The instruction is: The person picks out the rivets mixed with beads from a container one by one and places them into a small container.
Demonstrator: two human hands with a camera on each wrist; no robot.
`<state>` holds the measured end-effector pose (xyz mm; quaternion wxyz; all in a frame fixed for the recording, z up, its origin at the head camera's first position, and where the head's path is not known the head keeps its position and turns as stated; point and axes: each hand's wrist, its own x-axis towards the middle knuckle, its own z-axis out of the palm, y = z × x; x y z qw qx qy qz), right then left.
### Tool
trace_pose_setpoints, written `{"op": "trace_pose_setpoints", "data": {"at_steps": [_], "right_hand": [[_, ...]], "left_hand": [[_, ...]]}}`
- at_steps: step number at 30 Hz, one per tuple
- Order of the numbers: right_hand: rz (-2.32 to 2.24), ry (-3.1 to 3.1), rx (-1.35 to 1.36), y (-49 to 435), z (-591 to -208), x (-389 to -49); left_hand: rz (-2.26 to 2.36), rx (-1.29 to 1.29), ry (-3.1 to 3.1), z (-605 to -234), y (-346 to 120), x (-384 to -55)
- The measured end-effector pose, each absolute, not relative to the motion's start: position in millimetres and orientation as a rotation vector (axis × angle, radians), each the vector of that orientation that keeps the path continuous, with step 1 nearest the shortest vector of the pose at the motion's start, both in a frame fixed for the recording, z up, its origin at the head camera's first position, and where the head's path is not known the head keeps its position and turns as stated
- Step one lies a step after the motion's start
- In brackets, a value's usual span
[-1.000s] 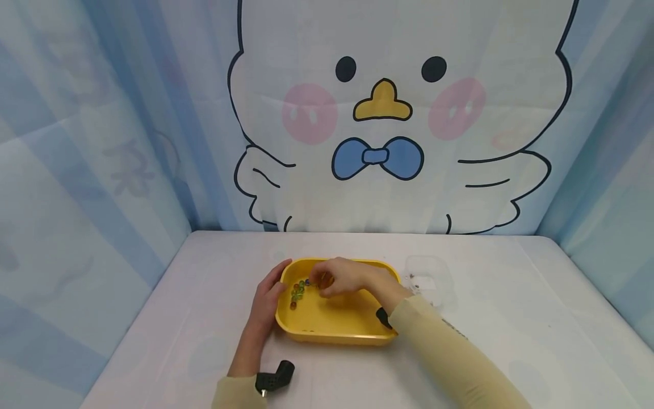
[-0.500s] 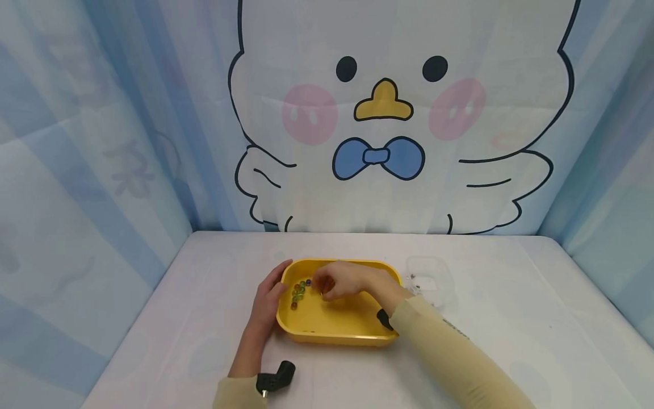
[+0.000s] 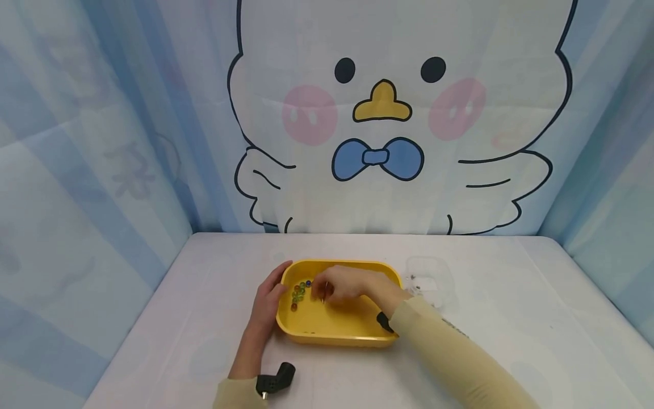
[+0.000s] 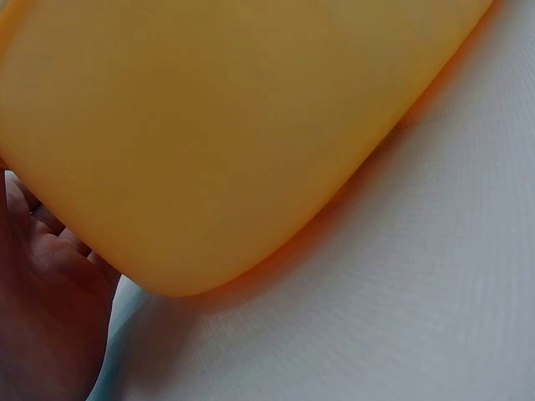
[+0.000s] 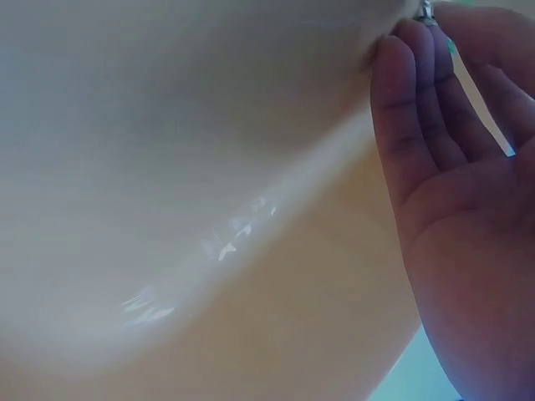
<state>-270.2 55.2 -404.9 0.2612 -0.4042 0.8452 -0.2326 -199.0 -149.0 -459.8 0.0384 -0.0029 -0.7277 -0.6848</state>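
In the head view a yellow tray (image 3: 339, 329) lies on the table, with several small glassy marble-like balls (image 3: 298, 294) in amber, green and blue near its left wall. My left hand (image 3: 265, 301) grips the tray's left end, thumb at the rim and fingers along the outside. The left wrist view shows that palm (image 4: 58, 301) against the tray's outer wall. Over the tray, right of the balls, my right hand (image 3: 342, 283) has its thumb and fingertips drawn together. A small silvery metal piece (image 5: 427, 12) shows between them; its kind I cannot tell.
A clear plastic container (image 3: 429, 278) with a few tiny dark bits stands right of the tray. Black wrist cameras (image 3: 276, 379) sit at the wrists. A printed curtain (image 3: 378, 199) hangs behind the table (image 3: 204, 318), with more curtains at both sides.
My right hand has dipped slightly toward me over the tray, its fingers still together. The left hand, tray and balls keep their places.
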Motion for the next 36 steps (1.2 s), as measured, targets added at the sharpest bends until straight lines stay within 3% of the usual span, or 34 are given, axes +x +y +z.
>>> {"op": "trace_pose_setpoints", "data": {"at_steps": [36], "right_hand": [[-0.533, 2.338, -1.112, 52.9, -407.7, -268.4]], "left_hand": [[-2.113, -0.012, -2.215, -461.7, -148.0, -199.1]]}}
